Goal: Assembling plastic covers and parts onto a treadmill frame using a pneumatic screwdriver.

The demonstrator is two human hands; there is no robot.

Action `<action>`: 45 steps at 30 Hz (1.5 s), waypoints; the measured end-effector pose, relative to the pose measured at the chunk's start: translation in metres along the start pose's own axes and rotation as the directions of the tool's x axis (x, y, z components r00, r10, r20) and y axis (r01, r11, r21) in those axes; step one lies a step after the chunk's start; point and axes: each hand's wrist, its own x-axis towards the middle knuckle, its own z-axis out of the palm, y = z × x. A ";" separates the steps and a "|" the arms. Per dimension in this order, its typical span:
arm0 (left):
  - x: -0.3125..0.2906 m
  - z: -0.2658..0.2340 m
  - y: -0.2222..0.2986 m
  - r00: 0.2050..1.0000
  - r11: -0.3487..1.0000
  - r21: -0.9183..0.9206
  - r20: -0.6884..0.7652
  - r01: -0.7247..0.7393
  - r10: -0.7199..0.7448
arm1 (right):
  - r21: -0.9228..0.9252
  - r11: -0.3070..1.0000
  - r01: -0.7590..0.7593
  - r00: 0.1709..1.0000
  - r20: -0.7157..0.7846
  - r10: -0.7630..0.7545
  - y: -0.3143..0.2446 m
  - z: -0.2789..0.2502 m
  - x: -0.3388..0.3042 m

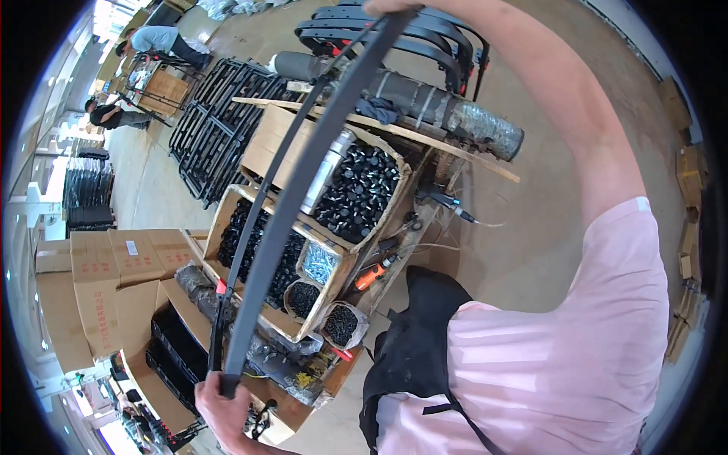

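Observation:
A long dark grey metal frame runs slantwise across the view, made of a wide flat bar and a thinner rod beside it. My left hand is closed round its lower end, by a black bracket with a red piece. At the top edge my right hand grips the other end; part of that hand is cut off. Beneath the frame, wooden boxes hold black knobs or caps, silver screws and small black parts.
A padded roller and curved black frames lie beyond the boxes. An orange-handled tool rests on the bench's near side. Cardboard boxes stand left, stacked black frames farther off. Two people work in the distance.

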 end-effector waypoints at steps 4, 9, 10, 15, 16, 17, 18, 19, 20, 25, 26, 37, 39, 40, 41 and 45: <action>0.022 -0.004 -0.021 0.996 0.998 -0.057 -0.093 0.007 -0.013 | -0.025 0.999 0.047 0.999 -0.003 -0.047 -0.011 -0.010 0.029; 0.040 -0.020 -0.037 0.995 0.995 -0.073 -0.074 0.065 -0.070 | -0.055 0.978 0.200 0.980 0.011 -0.200 -0.025 -0.032 0.071; 0.043 -0.019 -0.037 0.995 0.995 -0.075 -0.071 0.060 -0.066 | -0.001 0.999 0.043 0.935 0.352 -0.040 -0.033 -0.049 0.090; 0.038 -0.017 -0.038 0.998 0.999 -0.037 -0.047 0.037 -0.039 | -0.041 0.986 0.160 0.951 0.273 -0.143 -0.022 -0.030 0.066; 0.039 -0.010 -0.036 0.998 0.998 -0.060 -0.047 0.030 -0.033 | -0.098 0.976 0.193 0.946 0.282 -0.159 -0.016 -0.029 0.062; 0.035 -0.006 -0.031 0.997 0.997 -0.066 -0.066 0.029 -0.034 | -0.151 0.961 0.233 0.939 0.290 -0.182 -0.012 -0.028 0.059; 0.028 -0.003 -0.029 0.995 0.997 -0.065 -0.091 0.041 -0.047 | -0.103 0.968 0.227 0.938 0.290 -0.189 -0.012 -0.026 0.058; 0.020 0.002 -0.032 0.993 0.995 -0.082 -0.098 0.053 -0.061 | -0.114 0.966 0.231 0.942 0.275 -0.193 -0.014 -0.023 0.057; 0.013 0.006 -0.036 0.994 0.998 -0.050 -0.103 0.024 -0.029 | -0.073 0.966 0.248 0.924 0.316 -0.213 -0.015 -0.027 0.046; -0.007 0.029 -0.019 0.986 0.996 -0.032 -0.150 -0.084 0.079 | -0.155 0.973 0.172 0.936 0.335 -0.112 0.005 0.017 0.052; -0.010 0.029 -0.012 0.989 0.997 -0.017 -0.127 -0.076 0.074 | -0.161 0.972 0.172 0.938 0.327 -0.112 0.003 0.017 0.046; -0.028 0.051 0.002 0.986 0.996 -0.054 -0.156 -0.074 0.065 | -0.223 0.941 0.255 0.967 0.056 -0.249 0.033 0.050 -0.006; -0.031 0.054 0.003 0.983 0.993 -0.060 -0.156 -0.105 0.094 | -0.191 0.923 0.333 0.943 0.085 -0.323 0.040 0.057 -0.009; -0.034 0.056 0.007 0.988 0.995 -0.052 -0.133 -0.090 0.082 | -0.192 0.911 0.365 0.931 0.089 -0.354 0.044 0.059 -0.010; -0.037 0.057 0.011 0.991 0.996 -0.044 -0.109 -0.078 0.073 | -0.195 0.909 0.368 0.930 0.088 -0.358 0.050 0.062 -0.012; -0.055 0.082 0.016 0.990 0.993 -0.005 -0.069 -0.120 0.120 | -0.264 0.762 0.592 0.805 0.160 -0.571 0.076 0.093 -0.013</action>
